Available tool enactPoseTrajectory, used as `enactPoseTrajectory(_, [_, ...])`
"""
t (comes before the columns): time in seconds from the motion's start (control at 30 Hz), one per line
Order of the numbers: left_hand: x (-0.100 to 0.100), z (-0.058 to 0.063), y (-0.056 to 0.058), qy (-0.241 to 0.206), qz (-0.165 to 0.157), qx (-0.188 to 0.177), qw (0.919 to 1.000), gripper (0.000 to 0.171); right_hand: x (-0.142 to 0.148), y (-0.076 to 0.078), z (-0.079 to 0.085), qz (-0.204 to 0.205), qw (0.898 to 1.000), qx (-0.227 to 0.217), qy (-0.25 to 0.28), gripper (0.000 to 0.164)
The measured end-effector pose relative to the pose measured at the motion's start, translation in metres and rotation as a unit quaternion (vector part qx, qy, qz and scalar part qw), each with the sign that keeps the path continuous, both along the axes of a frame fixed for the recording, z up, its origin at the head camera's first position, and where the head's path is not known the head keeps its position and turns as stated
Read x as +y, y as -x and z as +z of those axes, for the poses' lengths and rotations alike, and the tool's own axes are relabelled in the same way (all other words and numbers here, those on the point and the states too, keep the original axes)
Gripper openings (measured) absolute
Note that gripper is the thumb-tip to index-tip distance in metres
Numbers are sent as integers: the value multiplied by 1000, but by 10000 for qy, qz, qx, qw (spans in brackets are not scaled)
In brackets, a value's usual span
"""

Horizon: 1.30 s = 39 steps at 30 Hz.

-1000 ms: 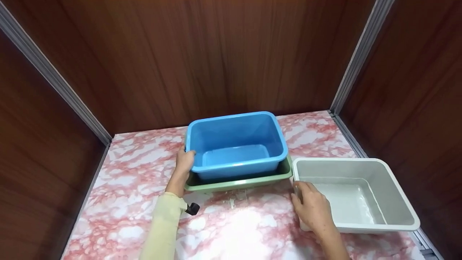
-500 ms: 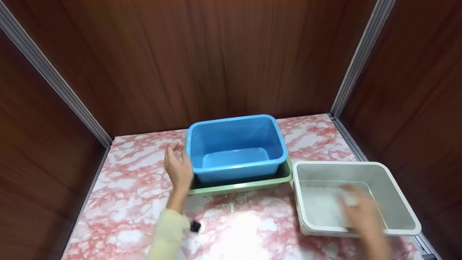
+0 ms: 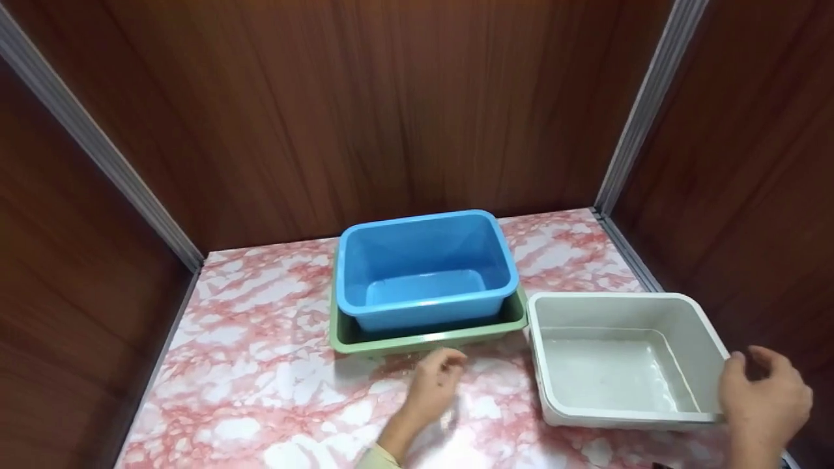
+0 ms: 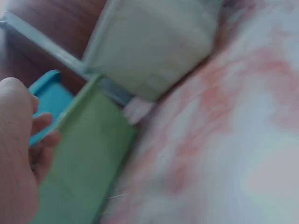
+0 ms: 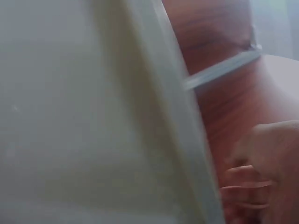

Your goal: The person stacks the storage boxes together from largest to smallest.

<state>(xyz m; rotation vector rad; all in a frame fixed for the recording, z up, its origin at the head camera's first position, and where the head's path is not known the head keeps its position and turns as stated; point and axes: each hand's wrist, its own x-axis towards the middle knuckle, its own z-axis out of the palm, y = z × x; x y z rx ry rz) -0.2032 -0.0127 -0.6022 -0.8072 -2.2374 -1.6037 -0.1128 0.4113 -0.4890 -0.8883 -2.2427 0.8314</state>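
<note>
A blue rectangular plastic basin (image 3: 427,290) sits inside a larger green basin (image 3: 430,338), its far side raised and its opening slanted toward me. To their right stands a pale grey-white basin (image 3: 606,365). My left hand (image 3: 433,384) hovers in front of the green basin with loosely bent fingers and holds nothing; in the left wrist view the green basin's outer wall (image 4: 88,154) lies beside it. My right hand (image 3: 763,394) is at the right side of the white basin, fingers bent. In the blurred right wrist view, a small gap separates that hand (image 5: 275,168) from the basin rim (image 5: 180,116).
The basins stand on a red-and-white marbled tabletop (image 3: 241,365). Dark wooden panels (image 3: 391,111) close in the back and both sides, joined by metal corner posts (image 3: 651,111). The white basin's right side is close to the right panel.
My left hand has let go of the blue basin's left rim and moved right, toward me. My right hand has gone from the white basin's left rim across to its right side.
</note>
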Motion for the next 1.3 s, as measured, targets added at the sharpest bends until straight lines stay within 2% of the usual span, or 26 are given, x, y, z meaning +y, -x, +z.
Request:
enactPoseTrajectory(0.03, [6, -4, -2, 26, -181, -374, 9991, 25, 5, 0, 1, 44, 9998, -159, 124, 45])
enactPoseTrajectory(0.1, [16, -9, -6, -4, -524, -1015, 9935, 29, 19, 1, 1, 482, 9964, -576, 382, 52])
enactPoseTrajectory(0.17, [25, -12, -7, -100, -831, -1427, 9862, 35, 32, 4, -2, 1168, 9888, -818, 441, 56])
enactPoseTrajectory(0.23, [33, -13, -7, -242, -1089, -1762, 9780, 42, 45, 8, -8, 1987, 9747, -666, 775, 56])
enactPoseTrajectory(0.3, [42, -12, -6, -379, -1265, -1962, 9716, 49, 54, 13, -16, 2799, 9495, -299, 1384, 49])
enactPoseTrajectory(0.33, [46, -11, -7, -453, -1328, -2041, 9688, 52, 58, 15, -21, 3154, 9311, -97, 1831, 45])
enactPoseTrajectory(0.4, [55, -9, -8, -607, -1389, -2178, 9641, 57, 63, 18, -28, 3570, 8943, 153, 2693, 44])
enactPoseTrajectory(0.53, [75, -5, -8, -943, -1464, -2542, 9513, 61, 71, 20, -40, 3871, 8404, 538, 3754, 48])
enactPoseTrajectory(0.57, [80, -5, -8, -1040, -1499, -2637, 9472, 62, 73, 19, -42, 3953, 8289, 598, 3912, 50])
enactPoseTrajectory(0.67, [95, -4, -6, -1361, -1661, -2826, 9349, 64, 78, 19, -47, 4257, 7845, 843, 4431, 54])
enactPoseTrajectory(0.73, [104, -4, -6, -1569, -1827, -2814, 9289, 66, 80, 20, -50, 4449, 7593, 945, 4655, 56])
enactPoseTrajectory(0.8, [112, -3, -8, -1842, -2024, -2899, 9171, 65, 82, 20, -52, 4542, 7468, 1033, 4747, 57])
enactPoseTrajectory(0.93, [120, 0, -14, -2160, -2236, -3249, 8932, 60, 82, 19, -54, 4559, 7335, 1066, 4927, 59])
enactPoseTrajectory(1.0, [122, 1, -18, -2224, -2268, -3350, 8870, 59, 83, 17, -54, 4522, 7253, 1065, 5081, 60])
enactPoseTrajectory(1.13, [128, 5, -23, -2289, -2642, -3117, 8835, 59, 84, 11, -48, 4482, 7024, 1237, 5390, 63])
enactPoseTrajectory(1.23, [129, 11, -26, -2292, -2842, -2832, 8868, 58, 85, 8, -42, 4521, 6859, 1318, 5547, 65])
enactPoseTrajectory(1.3, [128, 16, -28, -2257, -2840, -2697, 8920, 57, 85, 6, -35, 4555, 6777, 1270, 5632, 65])
